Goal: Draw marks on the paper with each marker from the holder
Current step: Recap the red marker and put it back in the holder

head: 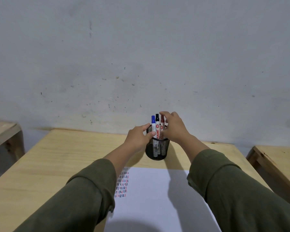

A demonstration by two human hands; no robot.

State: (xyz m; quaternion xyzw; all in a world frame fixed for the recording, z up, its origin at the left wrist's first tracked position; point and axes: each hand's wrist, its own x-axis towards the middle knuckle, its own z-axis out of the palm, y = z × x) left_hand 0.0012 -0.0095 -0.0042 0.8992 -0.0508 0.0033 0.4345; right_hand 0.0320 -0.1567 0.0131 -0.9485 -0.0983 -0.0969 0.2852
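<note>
Here the person reached with both hands for the black mesh holder, which stood near the far edge of the wooden table, just beyond the far edge of the white paper. Three markers stood upright in it: a blue-capped marker, a black-capped marker and a red-capped marker. The left hand rested against the holder's left rim, thumb and fingers curled on the mesh, apparently steadying it. The right hand was poised over the red-capped marker, its fingers spread above the cap and thumb low beside the barrel; whether they had closed on the marker could not be told, as the hand hid the contact. Rows of short blue, red and black strokes already lay by the paper's far-left corner, partly covered by the left sleeve. The step in hand was judged to be either drawing a marker from the holder or returning one. The next move would call for a firm pinch on one barrel, a straight upward lift clear of the neighbouring caps, and uncapping before marking below the existing rows
</note>
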